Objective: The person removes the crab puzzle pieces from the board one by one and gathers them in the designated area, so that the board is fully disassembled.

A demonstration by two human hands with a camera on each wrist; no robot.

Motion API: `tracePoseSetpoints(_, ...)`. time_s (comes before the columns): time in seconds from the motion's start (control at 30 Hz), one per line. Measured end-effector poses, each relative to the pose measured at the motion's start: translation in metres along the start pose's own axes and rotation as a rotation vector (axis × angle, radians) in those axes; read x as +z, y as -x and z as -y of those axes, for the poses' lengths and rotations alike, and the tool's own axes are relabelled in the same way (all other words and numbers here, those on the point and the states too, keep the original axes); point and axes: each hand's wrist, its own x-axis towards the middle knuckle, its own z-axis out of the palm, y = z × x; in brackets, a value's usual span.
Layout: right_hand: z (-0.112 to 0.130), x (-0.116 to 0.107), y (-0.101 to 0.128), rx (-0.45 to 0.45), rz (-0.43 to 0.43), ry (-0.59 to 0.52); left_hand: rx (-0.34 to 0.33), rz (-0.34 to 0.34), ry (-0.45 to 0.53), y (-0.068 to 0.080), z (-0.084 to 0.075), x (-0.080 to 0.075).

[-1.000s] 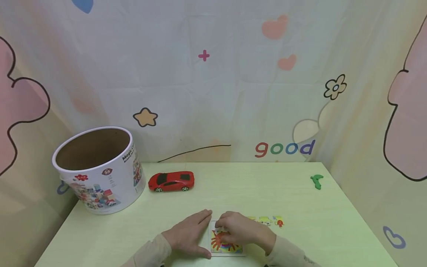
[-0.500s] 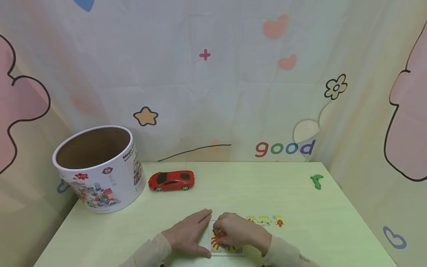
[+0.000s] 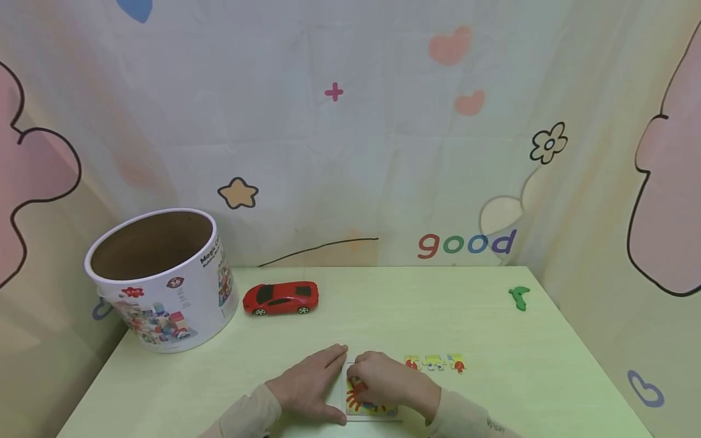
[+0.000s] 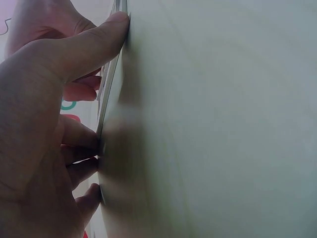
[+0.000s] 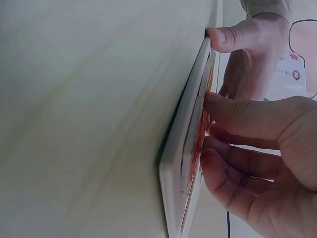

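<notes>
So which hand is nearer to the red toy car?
Left. The left hand lies almost straight below the red toy car; the right hand sits further right, over the puzzle board.

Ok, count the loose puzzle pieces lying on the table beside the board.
3, in a row just right of the right hand: one red, one yellow-green, one yellow-and-red. More may be hidden under the hands.

Left grip [image 3: 309,383] flat; right grip [image 3: 391,380] curled, pressing.

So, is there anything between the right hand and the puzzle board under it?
Nothing visible. The right hand rests directly on the puzzle board, its fingers pressing the red piece. The left hand lies at the board's left edge.
</notes>
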Motion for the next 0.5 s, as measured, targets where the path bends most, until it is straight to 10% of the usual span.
tracePoseSetpoints(0.5,0.0028,-0.0007,0.0001,0.033,0.000,-0.011,-0.006,-0.002,0.001,-0.0003,-0.0011,-0.0001)
